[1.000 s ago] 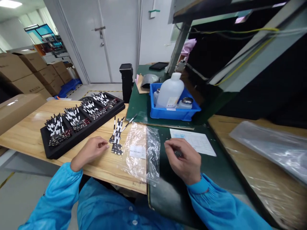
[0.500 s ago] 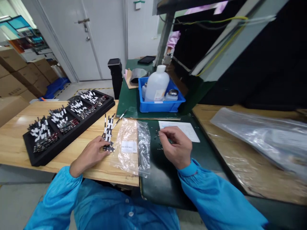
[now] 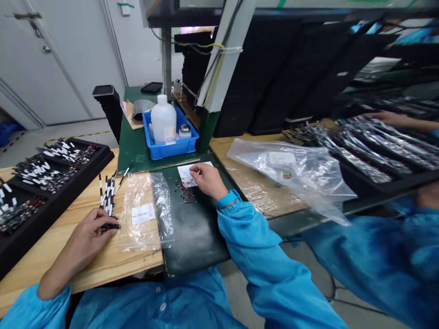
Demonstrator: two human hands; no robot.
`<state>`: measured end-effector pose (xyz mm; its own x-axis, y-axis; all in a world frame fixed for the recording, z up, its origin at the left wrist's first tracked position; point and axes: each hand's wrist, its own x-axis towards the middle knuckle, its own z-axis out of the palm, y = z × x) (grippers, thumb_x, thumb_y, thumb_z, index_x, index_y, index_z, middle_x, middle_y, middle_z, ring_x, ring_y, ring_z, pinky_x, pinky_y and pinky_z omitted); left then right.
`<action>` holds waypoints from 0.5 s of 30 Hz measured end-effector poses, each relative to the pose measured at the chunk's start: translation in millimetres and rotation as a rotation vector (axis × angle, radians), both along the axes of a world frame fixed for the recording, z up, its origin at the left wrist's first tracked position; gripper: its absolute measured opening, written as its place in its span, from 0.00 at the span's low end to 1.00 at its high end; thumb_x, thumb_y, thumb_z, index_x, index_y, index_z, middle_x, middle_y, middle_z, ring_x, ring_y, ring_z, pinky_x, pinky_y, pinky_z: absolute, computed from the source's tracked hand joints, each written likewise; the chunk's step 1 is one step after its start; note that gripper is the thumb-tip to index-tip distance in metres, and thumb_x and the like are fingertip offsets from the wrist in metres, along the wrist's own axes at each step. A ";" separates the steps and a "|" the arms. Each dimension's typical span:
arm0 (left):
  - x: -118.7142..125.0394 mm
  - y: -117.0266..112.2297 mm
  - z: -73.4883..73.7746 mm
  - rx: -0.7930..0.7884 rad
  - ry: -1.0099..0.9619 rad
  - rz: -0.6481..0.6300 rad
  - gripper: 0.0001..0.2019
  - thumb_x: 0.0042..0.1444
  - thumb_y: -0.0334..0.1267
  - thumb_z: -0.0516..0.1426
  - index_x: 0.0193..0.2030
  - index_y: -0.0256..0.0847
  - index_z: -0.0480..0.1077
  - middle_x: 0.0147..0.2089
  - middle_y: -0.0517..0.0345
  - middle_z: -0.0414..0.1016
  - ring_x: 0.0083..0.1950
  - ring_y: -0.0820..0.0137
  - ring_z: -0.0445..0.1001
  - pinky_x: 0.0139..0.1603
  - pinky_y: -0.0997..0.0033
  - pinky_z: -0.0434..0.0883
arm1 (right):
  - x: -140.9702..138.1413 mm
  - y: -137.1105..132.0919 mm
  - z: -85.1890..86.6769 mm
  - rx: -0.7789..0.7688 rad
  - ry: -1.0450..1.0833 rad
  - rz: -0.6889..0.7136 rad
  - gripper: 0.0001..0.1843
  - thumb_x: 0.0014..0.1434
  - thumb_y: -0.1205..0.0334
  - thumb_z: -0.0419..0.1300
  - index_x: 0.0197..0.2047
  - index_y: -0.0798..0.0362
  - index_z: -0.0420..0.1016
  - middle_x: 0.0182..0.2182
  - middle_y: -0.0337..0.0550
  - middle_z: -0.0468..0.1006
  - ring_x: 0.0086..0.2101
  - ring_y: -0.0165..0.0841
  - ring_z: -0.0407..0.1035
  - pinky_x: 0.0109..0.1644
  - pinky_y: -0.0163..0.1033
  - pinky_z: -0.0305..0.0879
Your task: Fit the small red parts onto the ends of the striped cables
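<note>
On the wooden tabletop, my left hand has thumb and fingers closed at the edge of a small bunch of dark circuit boards. Black-and-white strips stick out from them, away from me. My right hand is over the green mat, fingertips pinched together by a white paper sheet. Whatever is between those fingertips is too small to make out. Tiny dark parts lie scattered just left of that hand. Between my hands rests a clear plastic bag with a white label.
At left stands a black foam tray of boards with strips. A blue bin holds a white bottle and a small metal-capped jar. Rightward lie a large clear bag and a co-worker's tray of boards, with that person's hands nearby.
The view has swung right, bringing the co-worker and their tray in. My right hand remains pinched near the paper, now covering its right part; my left hand stays at the boards.
</note>
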<state>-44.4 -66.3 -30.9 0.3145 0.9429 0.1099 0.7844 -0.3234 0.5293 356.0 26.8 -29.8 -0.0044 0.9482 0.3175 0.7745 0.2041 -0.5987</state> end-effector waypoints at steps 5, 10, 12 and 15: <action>-3.0 -5.7 -8.9 0.081 -0.026 0.023 0.12 0.58 0.51 0.60 0.38 0.49 0.80 0.44 0.53 0.77 0.50 0.59 0.75 0.52 0.61 0.70 | -3.7 3.7 -7.4 -0.044 -0.078 0.021 0.06 0.59 0.70 0.61 0.36 0.55 0.81 0.35 0.46 0.82 0.37 0.37 0.72 0.44 0.39 0.63; -6.5 -6.0 3.6 0.076 -0.126 0.040 0.11 0.59 0.49 0.61 0.42 0.47 0.78 0.44 0.57 0.81 0.46 0.63 0.78 0.52 0.66 0.72 | -20.3 7.9 -12.3 -0.046 -0.139 0.080 0.06 0.61 0.67 0.62 0.34 0.54 0.82 0.34 0.46 0.81 0.39 0.38 0.71 0.48 0.40 0.61; -4.3 -2.6 16.2 0.119 -0.157 0.072 0.12 0.59 0.48 0.62 0.45 0.47 0.78 0.46 0.58 0.81 0.47 0.63 0.79 0.53 0.67 0.72 | -27.9 9.9 -14.4 -0.039 -0.158 0.095 0.05 0.61 0.64 0.64 0.33 0.54 0.82 0.35 0.47 0.80 0.41 0.39 0.70 0.50 0.41 0.60; 7.2 7.0 37.8 0.244 -0.196 0.148 0.16 0.59 0.48 0.62 0.52 0.46 0.76 0.47 0.57 0.81 0.45 0.64 0.78 0.51 0.66 0.73 | -37.5 11.7 -17.2 -0.025 -0.178 0.093 0.07 0.59 0.59 0.68 0.32 0.54 0.81 0.38 0.49 0.78 0.44 0.41 0.67 0.51 0.43 0.60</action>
<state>-37.2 -59.3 6.9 0.1268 0.9153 0.3824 0.7236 -0.3490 0.5955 318.5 38.5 -47.1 -0.1461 0.9488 0.2799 0.8471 0.2661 -0.4599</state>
